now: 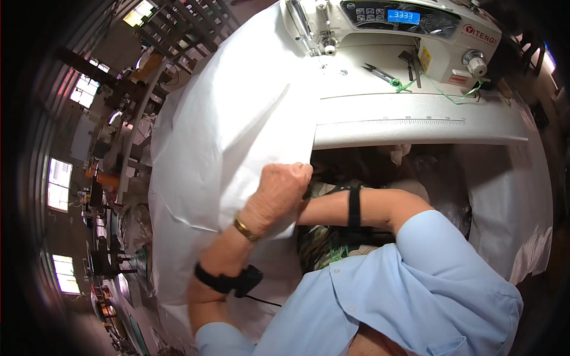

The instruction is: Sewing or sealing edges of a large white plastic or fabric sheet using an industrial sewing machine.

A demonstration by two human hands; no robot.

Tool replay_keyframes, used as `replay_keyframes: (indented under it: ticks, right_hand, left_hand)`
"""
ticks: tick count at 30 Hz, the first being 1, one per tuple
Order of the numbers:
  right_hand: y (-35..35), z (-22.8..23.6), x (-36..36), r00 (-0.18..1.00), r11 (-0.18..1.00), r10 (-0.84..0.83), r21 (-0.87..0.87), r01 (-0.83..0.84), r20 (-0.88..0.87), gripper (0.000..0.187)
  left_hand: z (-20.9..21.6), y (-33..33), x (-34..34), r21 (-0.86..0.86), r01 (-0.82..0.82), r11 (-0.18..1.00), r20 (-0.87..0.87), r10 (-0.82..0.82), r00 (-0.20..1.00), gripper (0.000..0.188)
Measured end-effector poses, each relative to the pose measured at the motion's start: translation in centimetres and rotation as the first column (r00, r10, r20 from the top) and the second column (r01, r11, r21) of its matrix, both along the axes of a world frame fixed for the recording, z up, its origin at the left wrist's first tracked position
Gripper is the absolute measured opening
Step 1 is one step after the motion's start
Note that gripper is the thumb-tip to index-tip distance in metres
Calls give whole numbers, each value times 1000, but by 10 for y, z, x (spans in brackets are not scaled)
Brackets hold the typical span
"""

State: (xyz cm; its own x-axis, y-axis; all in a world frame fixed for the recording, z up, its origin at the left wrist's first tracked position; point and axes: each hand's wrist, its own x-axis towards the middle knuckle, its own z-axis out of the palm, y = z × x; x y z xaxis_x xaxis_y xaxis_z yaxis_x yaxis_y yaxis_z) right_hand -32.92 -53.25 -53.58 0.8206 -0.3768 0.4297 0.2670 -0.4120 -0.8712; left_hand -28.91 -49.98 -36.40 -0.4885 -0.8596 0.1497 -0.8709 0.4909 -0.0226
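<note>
A large white sheet of fabric (249,118) spreads over the left side of the sewing table and hangs down at its front. Its right edge runs from beside the machine's needle area down to my left hand (280,188), which is closed with the fingers pinched on that edge. My right forearm (326,210) reaches across to the left, below the table's front edge. It passes behind my left wrist and the fabric, so my right hand is hidden and its fingers do not show. The sewing machine (392,26) stands at the top right, its display lit blue.
On the machine bed lie thread snips (380,74), a small black-headed tool (408,62) and green thread (442,92). The table's front edge (415,142) carries a ruler scale. Camouflage-patterned cloth (317,243) is on my lap. Metal racks (184,32) stand at the far left.
</note>
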Motion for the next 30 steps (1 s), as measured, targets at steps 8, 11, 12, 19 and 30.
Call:
replay_keyframes:
  ticks: [8,11,12,19,30]
  right_hand:
    - [-58,105,-108,581,835,135,-224,-503,-803,28]
    - [-86,125,-128,992,815,-46,-578,-31,-118,17]
    - [-97,136,-129,976,702,-99,-708,-69,-193,18]
    - [-110,132,-119,975,654,42,-732,-191,-217,18]
    - [-111,132,-118,962,602,58,-759,-247,-268,16]
  left_hand:
    - [-88,18,10,-32,-264,964,-649,181,739,7]
    - [-98,25,2,165,-363,917,-813,335,476,10]
    - [-101,27,2,371,-344,862,-833,473,288,11]
    - [-95,28,-3,682,94,726,-632,649,-424,11]
    - [-80,34,5,707,332,625,-545,780,-308,17]
